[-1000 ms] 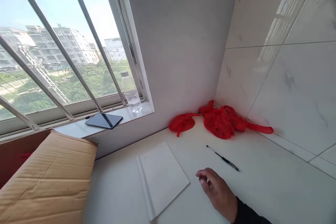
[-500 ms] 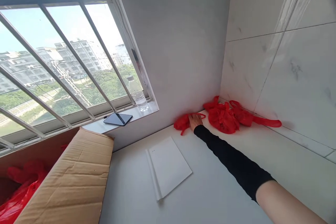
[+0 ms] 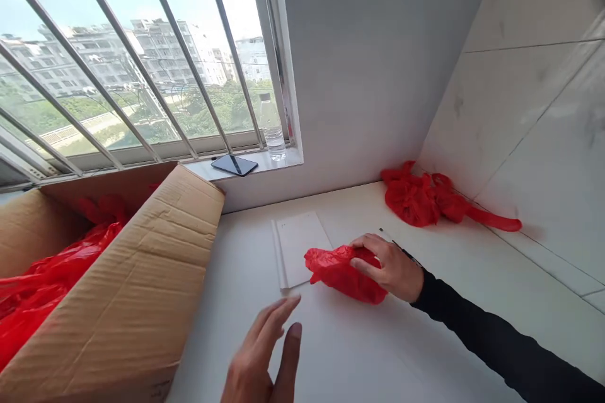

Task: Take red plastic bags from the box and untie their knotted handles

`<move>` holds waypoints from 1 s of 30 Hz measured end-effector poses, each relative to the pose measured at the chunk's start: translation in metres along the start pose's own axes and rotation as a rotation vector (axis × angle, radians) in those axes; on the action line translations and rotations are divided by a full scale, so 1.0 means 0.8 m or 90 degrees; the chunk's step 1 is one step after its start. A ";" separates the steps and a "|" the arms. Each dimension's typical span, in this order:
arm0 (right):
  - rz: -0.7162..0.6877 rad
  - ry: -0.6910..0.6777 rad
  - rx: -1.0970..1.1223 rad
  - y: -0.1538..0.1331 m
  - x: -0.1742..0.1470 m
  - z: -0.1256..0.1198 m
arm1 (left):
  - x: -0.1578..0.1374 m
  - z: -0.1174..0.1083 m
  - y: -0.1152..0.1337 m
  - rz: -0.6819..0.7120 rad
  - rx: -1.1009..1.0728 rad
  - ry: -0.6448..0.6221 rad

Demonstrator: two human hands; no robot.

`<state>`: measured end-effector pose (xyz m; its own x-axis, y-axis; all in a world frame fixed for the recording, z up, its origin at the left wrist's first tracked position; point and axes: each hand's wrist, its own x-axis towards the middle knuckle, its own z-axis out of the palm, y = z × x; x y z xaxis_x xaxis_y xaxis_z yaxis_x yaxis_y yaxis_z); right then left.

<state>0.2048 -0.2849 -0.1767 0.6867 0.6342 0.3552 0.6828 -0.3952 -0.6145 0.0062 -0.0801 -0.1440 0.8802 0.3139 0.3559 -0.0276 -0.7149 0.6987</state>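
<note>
A crumpled red plastic bag (image 3: 347,274) is in the grip of my right hand (image 3: 390,267), over the white tabletop (image 3: 246,245) and partly in front of a white booklet (image 3: 300,242). My fingers and thumb close on its right end. Lower in the view, my left hand (image 3: 265,352) has thumb and fingers apart and holds nothing. It is left of the bag and does not touch it. Behind my right wrist shows a thin dark stick-like thing (image 3: 399,245), partly hidden.
More red bags (image 3: 416,198) lie bunched in the far right corner against the walls. An open cardboard box (image 3: 142,264) with red plastic (image 3: 61,277) inside stands at the left. On the windowsill are a phone (image 3: 235,164) and a clear water bottle (image 3: 273,129).
My right hand has brought a red bag from the back wall toward me, beside the booklet. My left hand has come into view. The camera has turned left and down.
</note>
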 end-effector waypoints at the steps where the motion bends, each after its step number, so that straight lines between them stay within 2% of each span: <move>1: -0.012 -0.033 0.028 -0.017 -0.017 -0.001 | 0.002 0.013 0.004 0.017 0.023 -0.020; 4: -0.021 -0.123 0.134 -0.051 -0.056 0.002 | -0.002 0.047 0.010 0.054 0.073 -0.098; 6: -0.011 -0.145 0.175 -0.062 -0.074 0.006 | -0.012 0.061 0.007 0.034 0.056 -0.149; 8: 0.015 -0.089 0.151 -0.067 -0.090 0.010 | -0.023 0.065 0.002 -0.027 -0.003 -0.177; 11: 0.059 0.054 0.089 -0.075 -0.111 0.016 | -0.036 0.059 -0.004 -0.150 -0.139 -0.180; 12: 0.060 0.064 0.077 -0.079 -0.116 0.021 | -0.038 0.057 -0.005 -0.186 -0.181 -0.180; 14: 0.045 0.025 0.061 -0.085 -0.124 0.033 | -0.042 0.053 -0.004 -0.231 -0.235 -0.177; 16: 0.025 -0.013 0.043 -0.090 -0.126 0.048 | -0.045 0.052 -0.002 -0.241 -0.255 -0.177; 18: 0.014 -0.016 0.044 -0.090 -0.123 0.059 | -0.048 0.051 -0.003 -0.232 -0.255 -0.178; 20: 0.013 -0.012 0.055 -0.085 -0.118 0.061 | -0.054 0.046 -0.010 -0.238 -0.240 -0.154; 22: 0.040 0.007 0.051 -0.076 -0.117 0.054 | -0.060 0.036 -0.025 -0.275 -0.226 -0.098; 26: 0.170 0.019 0.069 -0.059 -0.124 0.035 | -0.073 0.016 -0.055 -0.359 -0.260 -0.007; 28: 0.212 -0.013 0.122 -0.060 -0.127 0.034 | -0.076 0.013 -0.056 -0.342 -0.251 0.023; 30: 0.210 -0.029 0.155 -0.068 -0.127 0.040 | -0.077 0.017 -0.047 -0.250 -0.167 0.029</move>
<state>0.0899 -0.3068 -0.2016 0.8432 0.5312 0.0833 0.3458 -0.4172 -0.8404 -0.0404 -0.0807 -0.2007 0.8268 0.5598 0.0557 0.1797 -0.3565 0.9169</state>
